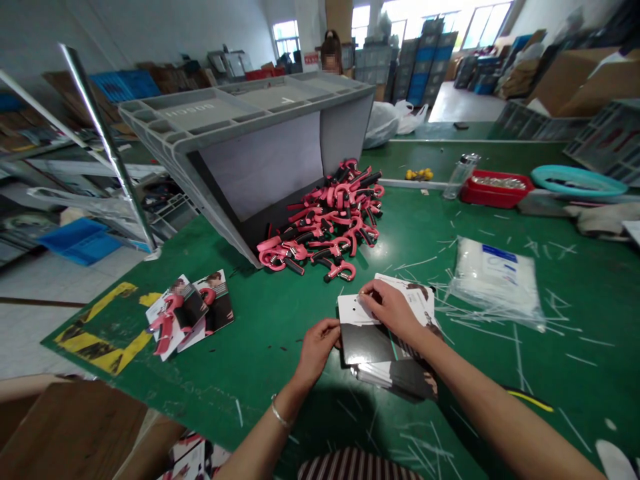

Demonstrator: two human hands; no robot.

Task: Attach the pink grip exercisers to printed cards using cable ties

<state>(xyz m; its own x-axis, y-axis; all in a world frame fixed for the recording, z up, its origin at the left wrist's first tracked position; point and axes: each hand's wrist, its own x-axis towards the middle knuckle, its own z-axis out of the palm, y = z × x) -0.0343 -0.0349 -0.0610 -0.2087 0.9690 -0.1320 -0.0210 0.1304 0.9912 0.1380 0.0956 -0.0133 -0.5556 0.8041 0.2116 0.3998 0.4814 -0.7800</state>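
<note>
Card (364, 343): likely light, stiff, slick; grip edges.
Left hand (320, 341): narrow, at card's left edge.
Right hand (385, 305): narrow, card's top; contents unclear.

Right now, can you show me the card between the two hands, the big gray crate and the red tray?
Card (366, 339): head view, on its dark lower part.
Gray crate (267, 103): head view, on its upward-facing side.
Red tray (493, 197): head view, on its front wall.

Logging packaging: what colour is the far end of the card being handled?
The card's far end is white; head view.
</note>
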